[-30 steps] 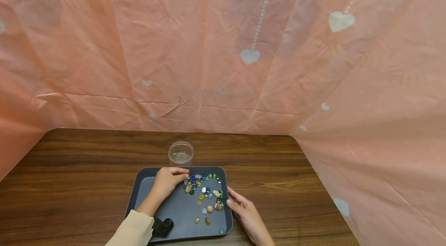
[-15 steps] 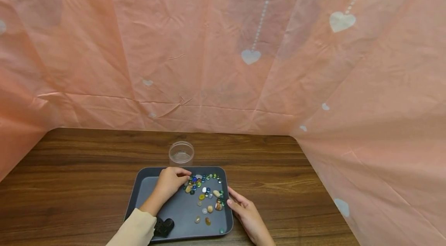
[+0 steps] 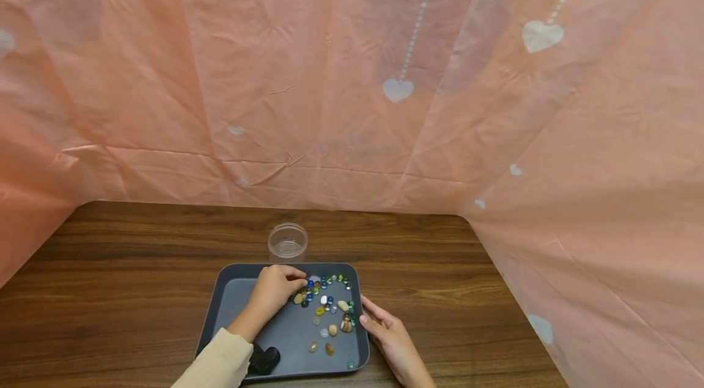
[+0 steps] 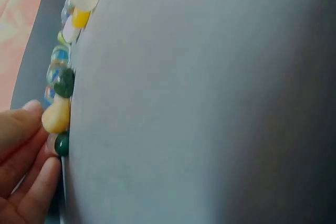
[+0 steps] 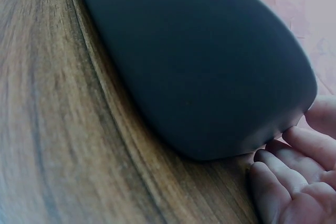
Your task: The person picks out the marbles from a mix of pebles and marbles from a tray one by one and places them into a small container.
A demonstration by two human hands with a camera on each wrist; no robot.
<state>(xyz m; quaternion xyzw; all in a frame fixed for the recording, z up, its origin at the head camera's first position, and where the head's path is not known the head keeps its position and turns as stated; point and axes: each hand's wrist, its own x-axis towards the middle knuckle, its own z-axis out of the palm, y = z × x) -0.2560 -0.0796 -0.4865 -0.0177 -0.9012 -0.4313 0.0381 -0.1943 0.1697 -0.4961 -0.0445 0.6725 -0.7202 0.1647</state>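
Note:
My left hand (image 3: 273, 289) reaches over the dark grey tray (image 3: 231, 293), its thumb and index fingertips at a cluster of glass marbles and polished stones (image 3: 310, 290). In the left wrist view the fingers (image 4: 26, 156) lie beside a yellow stone (image 4: 56, 116) and a green marble (image 4: 62, 144); no piece is plainly held between them. At the tray's right side my right hand (image 3: 392, 339) grips the edge. Its thumb rests at the rim, and in the right wrist view the fingertips (image 5: 291, 163) press against the outer wall (image 5: 199, 77).
A clear round jar (image 3: 288, 244) stands just behind the tray. Loose stones, such as a brown one (image 3: 329, 349) and a white one (image 3: 324, 300), are scattered on the tray's right half. A black device (image 3: 265, 360) is at the left wrist. A pink curtain (image 3: 330, 131) encloses the table (image 3: 440, 266).
My left hand has shifted slightly right, and a blue marble at its fingertips has shifted right too. The green marble seen in the jar one second ago no longer shows. The right hand stays put.

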